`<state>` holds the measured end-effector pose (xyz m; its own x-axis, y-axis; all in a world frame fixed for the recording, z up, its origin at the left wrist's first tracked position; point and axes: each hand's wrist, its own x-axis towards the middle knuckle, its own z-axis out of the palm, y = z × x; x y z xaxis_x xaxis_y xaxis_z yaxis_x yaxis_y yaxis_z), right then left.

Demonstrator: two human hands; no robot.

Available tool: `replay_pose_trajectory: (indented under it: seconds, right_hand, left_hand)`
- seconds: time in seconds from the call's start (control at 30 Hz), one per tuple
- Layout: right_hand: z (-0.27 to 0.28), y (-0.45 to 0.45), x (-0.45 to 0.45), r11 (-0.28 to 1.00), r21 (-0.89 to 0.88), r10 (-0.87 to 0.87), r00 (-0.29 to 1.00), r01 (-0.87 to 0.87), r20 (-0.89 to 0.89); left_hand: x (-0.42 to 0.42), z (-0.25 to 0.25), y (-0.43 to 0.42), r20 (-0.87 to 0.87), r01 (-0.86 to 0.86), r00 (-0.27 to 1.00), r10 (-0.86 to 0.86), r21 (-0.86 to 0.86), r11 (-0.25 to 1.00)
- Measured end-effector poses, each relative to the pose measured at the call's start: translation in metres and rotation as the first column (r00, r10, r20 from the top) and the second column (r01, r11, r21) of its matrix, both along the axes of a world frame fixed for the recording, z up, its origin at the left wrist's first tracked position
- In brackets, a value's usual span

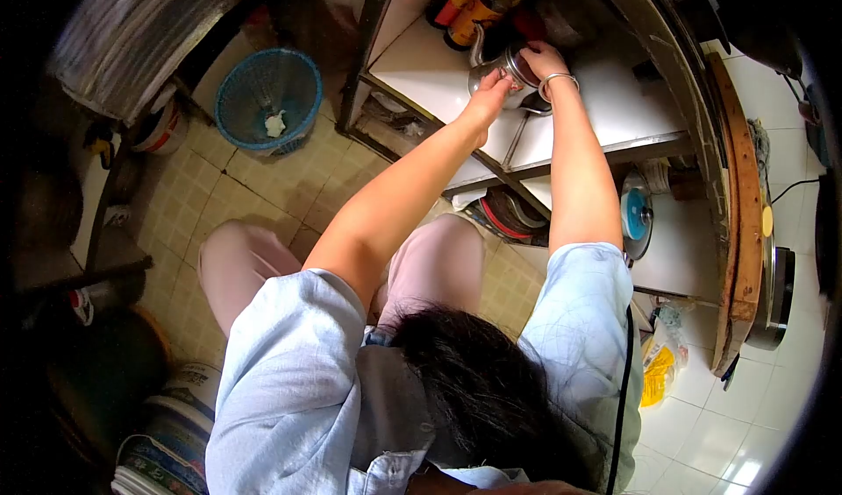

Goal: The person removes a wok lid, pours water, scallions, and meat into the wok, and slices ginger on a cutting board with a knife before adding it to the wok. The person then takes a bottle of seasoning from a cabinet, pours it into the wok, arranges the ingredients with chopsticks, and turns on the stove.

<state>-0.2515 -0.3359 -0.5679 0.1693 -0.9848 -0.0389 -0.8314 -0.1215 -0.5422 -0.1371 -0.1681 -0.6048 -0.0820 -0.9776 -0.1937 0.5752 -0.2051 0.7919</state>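
A shiny metal kettle (519,66) with a curved spout is on the white shelf (430,72) of a low cabinet. My left hand (491,96) is closed against its near left side, thumb pointing up. On the far right of the kettle, near its top, my right hand (544,60) curls its fingers around the edge; a silver bangle circles that wrist. My hands and fingers cover part of the kettle's body. Whether its base rests fully on the shelf, I cannot tell.
Bottles with orange and red labels (474,23) stand behind the kettle. A blue mesh basket (230,127) with a crumpled white scrap sits on the tiled floor. The cabinet's wooden edge (737,232) curves along the right. Below are a blue lid (632,213) and a yellow bag (658,374).
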Motion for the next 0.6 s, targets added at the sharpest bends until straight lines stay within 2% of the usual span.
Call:
replay_pose_trajectory:
  seconds: [0.07, 0.17, 0.27, 0.3, 0.37, 0.53, 0.6]
  right_hand:
    - [0.010, 0.011, 0.001, 1.000, -0.005, -0.003, 0.995, 0.002, -0.100]
    - [0.014, 0.019, 0.004, 0.997, -0.077, 0.000, 0.980, -0.016, -0.199]
    - [0.026, 0.027, 0.011, 0.999, -0.032, -0.014, 0.917, 0.001, -0.400]
    - [0.030, 0.032, 0.010, 0.998, -0.061, -0.013, 0.910, -0.014, -0.415]
    - [0.038, 0.042, 0.010, 1.000, -0.001, -0.026, 0.905, 0.029, -0.425]
    - [0.033, 0.036, -0.004, 0.999, -0.017, -0.045, 0.889, 0.042, -0.457]
    - [0.032, 0.037, -0.009, 0.995, 0.000, -0.088, 0.905, 0.097, -0.416]
  left_hand:
    - [-0.003, -0.003, -0.001, 0.013, 0.028, 1.000, -0.027, -0.042, 0.999]
    - [-0.008, -0.001, -0.005, 0.035, -0.081, 0.996, 0.079, 0.032, 0.996]
    - [0.005, 0.005, -0.001, 0.080, 0.109, 0.991, -0.106, -0.039, 0.993]
    - [0.004, 0.002, -0.004, 0.096, 0.098, 0.991, -0.096, -0.013, 0.995]
    - [-0.002, -0.005, -0.013, 0.127, 0.078, 0.989, -0.082, 0.034, 0.996]
    - [0.001, 0.002, -0.012, 0.169, 0.123, 0.978, -0.121, 0.000, 0.992]
    - [0.003, 0.006, -0.011, 0.177, 0.136, 0.975, -0.134, 0.000, 0.991]
